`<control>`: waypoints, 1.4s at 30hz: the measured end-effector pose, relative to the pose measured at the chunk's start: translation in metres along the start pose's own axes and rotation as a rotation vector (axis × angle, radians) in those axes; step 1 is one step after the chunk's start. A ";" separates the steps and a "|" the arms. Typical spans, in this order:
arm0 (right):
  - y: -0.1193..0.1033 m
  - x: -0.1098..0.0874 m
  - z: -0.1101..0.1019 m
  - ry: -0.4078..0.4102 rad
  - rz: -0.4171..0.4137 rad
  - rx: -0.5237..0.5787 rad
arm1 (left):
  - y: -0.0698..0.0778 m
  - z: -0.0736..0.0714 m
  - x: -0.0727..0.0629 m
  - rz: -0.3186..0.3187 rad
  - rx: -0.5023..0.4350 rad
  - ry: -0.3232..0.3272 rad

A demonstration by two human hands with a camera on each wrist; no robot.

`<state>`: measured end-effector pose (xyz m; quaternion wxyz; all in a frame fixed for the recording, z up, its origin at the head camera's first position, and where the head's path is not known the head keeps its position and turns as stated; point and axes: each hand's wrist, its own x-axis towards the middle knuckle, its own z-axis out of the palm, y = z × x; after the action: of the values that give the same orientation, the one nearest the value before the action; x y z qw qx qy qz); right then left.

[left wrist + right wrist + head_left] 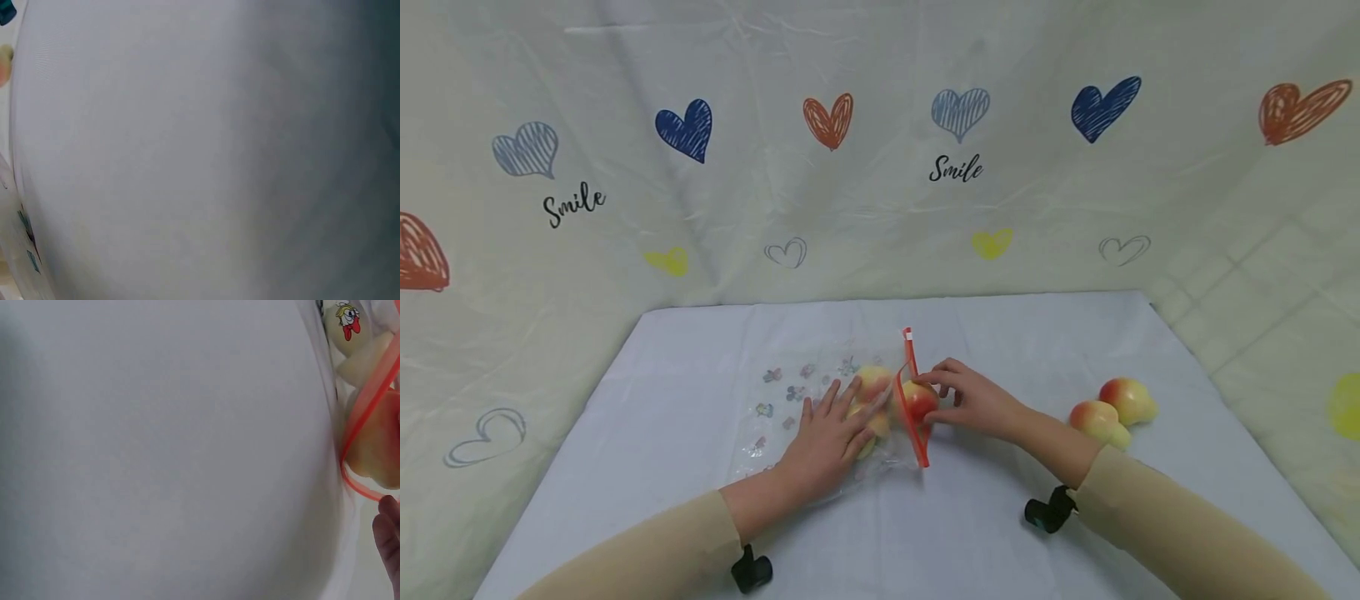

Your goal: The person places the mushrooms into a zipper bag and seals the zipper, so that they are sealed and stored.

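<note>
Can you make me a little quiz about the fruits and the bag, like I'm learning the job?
1. How many fruits lie apart from the bag?
2. True or false: the strip along the bag's opening is blue.
3. The left grip rests on: A) the bag, B) the wall, C) a sleeve.

Key: 1. Two. 2. False; the strip is orange-red. 3. A.

Clear printed bag point(775, 408) lying flat, mouth open, red-yellow fruit point(921, 402) at mouth, paler fruits point(874, 382) inside
</note>
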<state>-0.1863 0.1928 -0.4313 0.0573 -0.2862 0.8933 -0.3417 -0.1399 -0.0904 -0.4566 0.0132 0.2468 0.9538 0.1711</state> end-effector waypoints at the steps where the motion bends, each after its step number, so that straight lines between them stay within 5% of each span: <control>1: 0.001 0.000 0.000 -0.001 0.005 0.003 | 0.000 0.000 0.000 -0.002 0.000 -0.002; 22: -0.001 0.011 0.006 -0.031 0.093 0.108 | 0.002 0.001 0.001 0.032 0.037 0.028; 29: -0.002 0.018 0.008 -0.066 0.039 0.154 | 0.003 -0.001 0.002 0.037 0.045 0.043; 42: -0.011 0.027 0.017 -0.064 0.077 0.163 | 0.005 -0.006 0.004 0.039 0.086 0.059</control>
<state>-0.1986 0.1611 -0.4343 0.1220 -0.2566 0.8707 -0.4015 -0.1423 -0.0864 -0.4496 -0.0286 0.2603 0.9553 0.1375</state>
